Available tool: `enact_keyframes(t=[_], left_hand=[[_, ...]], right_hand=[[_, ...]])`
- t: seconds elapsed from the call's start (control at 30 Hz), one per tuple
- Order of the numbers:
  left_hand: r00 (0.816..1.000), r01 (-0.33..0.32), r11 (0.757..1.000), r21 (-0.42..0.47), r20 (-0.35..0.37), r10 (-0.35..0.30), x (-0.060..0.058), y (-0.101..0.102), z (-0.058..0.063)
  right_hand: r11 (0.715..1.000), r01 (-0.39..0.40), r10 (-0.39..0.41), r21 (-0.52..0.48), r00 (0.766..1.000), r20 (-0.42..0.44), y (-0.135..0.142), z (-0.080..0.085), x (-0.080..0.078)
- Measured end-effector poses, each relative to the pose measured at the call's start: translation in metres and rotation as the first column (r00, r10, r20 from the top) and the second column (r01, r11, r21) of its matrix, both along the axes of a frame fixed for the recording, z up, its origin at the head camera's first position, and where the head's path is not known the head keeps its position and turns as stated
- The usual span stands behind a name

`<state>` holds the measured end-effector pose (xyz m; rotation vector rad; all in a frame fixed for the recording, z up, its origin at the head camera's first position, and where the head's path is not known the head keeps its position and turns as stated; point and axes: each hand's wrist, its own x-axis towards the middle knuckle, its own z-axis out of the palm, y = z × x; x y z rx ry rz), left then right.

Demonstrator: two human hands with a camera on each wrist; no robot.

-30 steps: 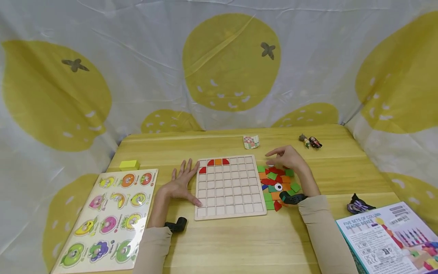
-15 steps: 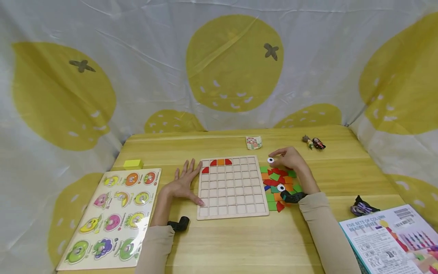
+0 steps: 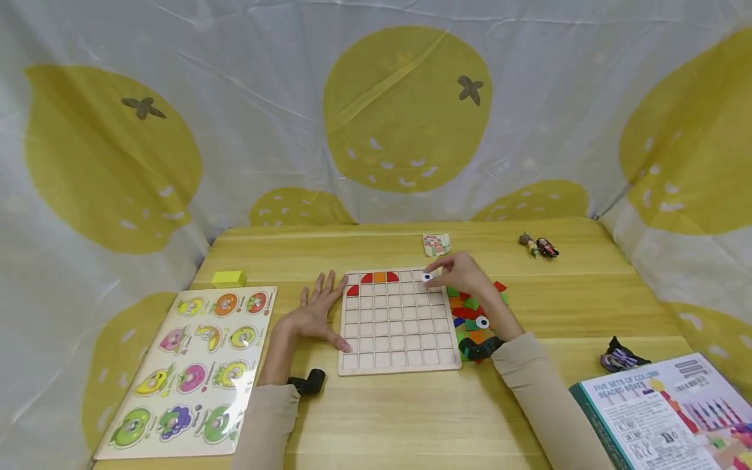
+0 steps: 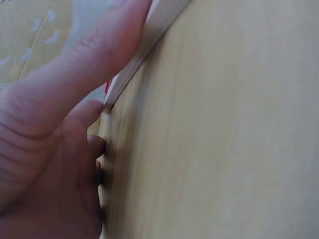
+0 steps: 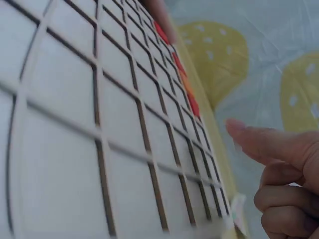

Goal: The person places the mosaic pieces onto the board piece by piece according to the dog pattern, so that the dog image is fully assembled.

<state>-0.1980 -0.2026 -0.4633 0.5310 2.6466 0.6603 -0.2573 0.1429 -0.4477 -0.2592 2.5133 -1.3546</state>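
My right hand [image 3: 463, 273] pinches a round white eye piece [image 3: 427, 277] with a dark centre, over the top right squares of a wooden grid board [image 3: 393, 324]. In the right wrist view the thumb and fingers of the right hand [image 5: 286, 169] show beyond the board's far edge. My left hand [image 3: 314, 320] lies spread at the board's left side, its thumb on the lower left border and its index fingertip by the upper left corner. Red quarter-round pieces [image 3: 352, 290] and an orange square [image 3: 380, 277] sit in the upper left cells.
Right of the board lies a pile of coloured pieces [image 3: 470, 303], partly under the right forearm, with another eye piece [image 3: 482, 322]. A fruit puzzle [image 3: 194, 372], yellow block [image 3: 229, 279], pattern card [image 3: 437, 245], small figures [image 3: 539, 246], dark bundle [image 3: 623, 356] and box [image 3: 664, 405] lie around.
My right hand has picked up the eye piece from above the pile and carried it left over the board's top right squares. The left hand stays at the board's left side.
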Motion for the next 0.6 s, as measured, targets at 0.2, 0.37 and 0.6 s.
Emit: enact_keyframes(t=[0.2, 0.37, 0.6], left_hand=[[1.000, -0.003, 1.000, 0.003, -0.014, 0.003, 0.001, -0.003, -0.002], [1.000, -0.004, 1.000, 0.014, -0.008, 0.004, 0.001, -0.002, -0.003], [1.000, -0.014, 1.000, -0.004, 0.000, 0.014, 0.001, -0.002, 0.000]], right_hand=[[0.995, -0.080, 0.080, -0.063, 0.997, 0.001, -0.074, -0.003, 0.005], [0.994, -0.068, 0.067, -0.084, 0.998, -0.014, -0.108, -0.011, 0.005], [0.991, 0.030, -0.014, 0.127, 0.992, -0.124, -0.130, -0.014, 0.007]])
